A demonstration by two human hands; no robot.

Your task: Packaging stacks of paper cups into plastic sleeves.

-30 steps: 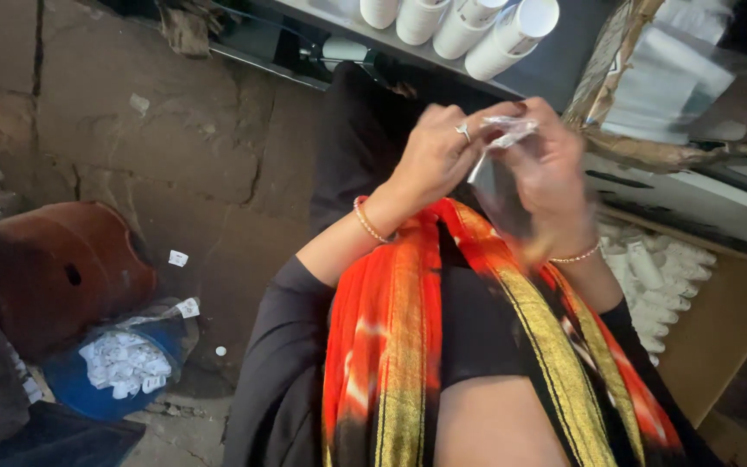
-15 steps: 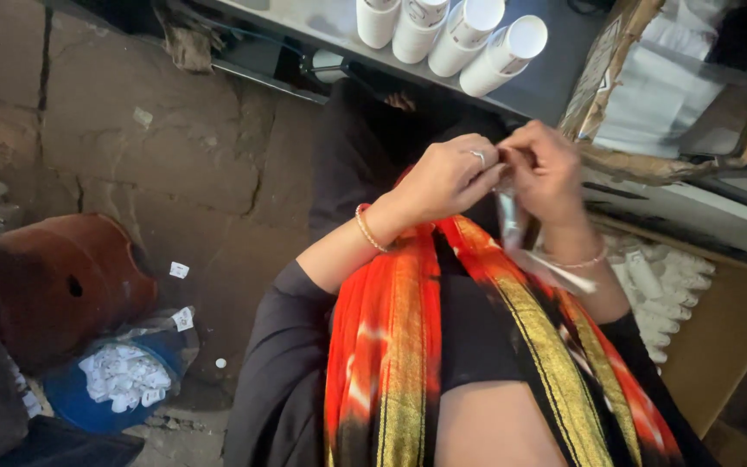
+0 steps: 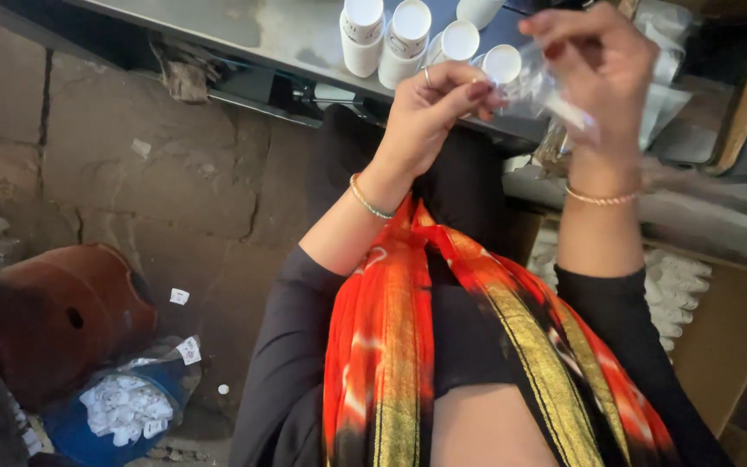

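My left hand [image 3: 430, 108] and my right hand [image 3: 598, 69] are raised together over the edge of a grey metal shelf [image 3: 287, 35]. Both pinch a small clear plastic bag [image 3: 533, 86] stretched between them. The left fingertips grip its left edge, the right fingers hold its top and right side. Several white plastic bottles [image 3: 399, 35] stand on the shelf just behind the bag. What the bag contains cannot be made out. An orange, red and gold scarf [image 3: 408, 346] hangs down my front.
A brown cardboard box [image 3: 737, 329] at the right holds white items [image 3: 676, 294]. At lower left a rusty brown drum [image 3: 54, 311] lies beside a blue bag of white scraps [image 3: 123, 411]. The floor is rough stone [image 3: 157, 190].
Both hands have risen from chest level toward the shelf and bottles, still holding the clear bag. The view has tilted so the bottles sit closer to the hands.
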